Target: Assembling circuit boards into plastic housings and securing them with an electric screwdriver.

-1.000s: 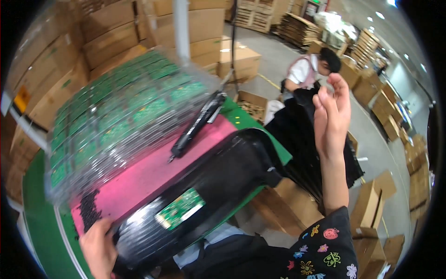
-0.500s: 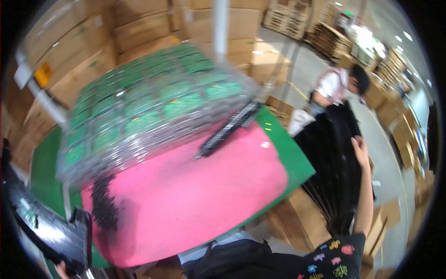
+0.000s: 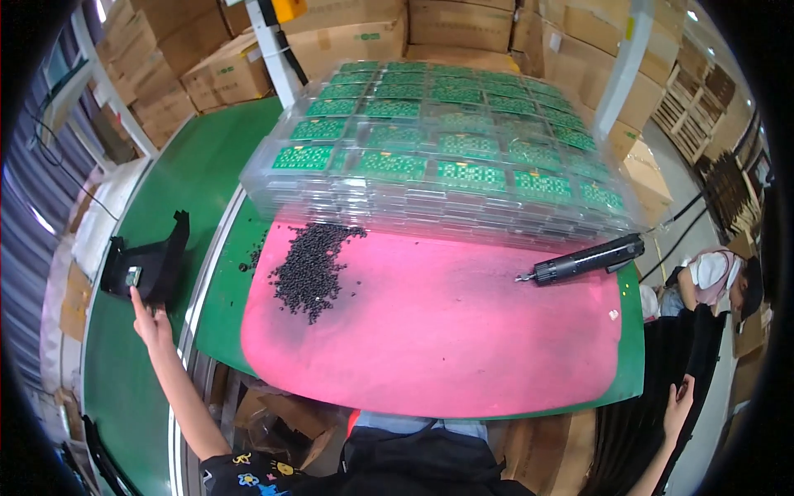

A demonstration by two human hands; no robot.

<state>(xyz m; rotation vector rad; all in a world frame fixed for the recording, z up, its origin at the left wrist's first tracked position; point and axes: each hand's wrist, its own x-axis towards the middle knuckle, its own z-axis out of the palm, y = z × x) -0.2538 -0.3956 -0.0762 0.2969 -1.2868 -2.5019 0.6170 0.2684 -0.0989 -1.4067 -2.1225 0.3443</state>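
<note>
On the green conveyor at left lies a black plastic housing (image 3: 157,263) with a small green board (image 3: 133,276) in it. My left hand (image 3: 151,321) is at its near edge, index finger stretched toward the board; it holds nothing. At the far right, my right hand (image 3: 681,397) has its fingers bent around the edge of one of several long black plastic panels (image 3: 653,388) standing close together. Between my hands, a pink mat (image 3: 447,331) bears a heap of small black screws (image 3: 310,269) and a black electric screwdriver (image 3: 587,259).
Stacked clear trays (image 3: 413,194) with green circuit boards (image 3: 380,165) fill the back of the table. A metal rail (image 3: 217,264) divides table and conveyor. Cardboard boxes (image 3: 339,51) are piled behind. A person (image 3: 711,277) is bent over beyond the panels. An open carton (image 3: 285,422) sits below.
The view has swung left. The black housing, close at the lower left before, now lies farther away on the conveyor, with my left hand beside it. My right hand remains at the panels.
</note>
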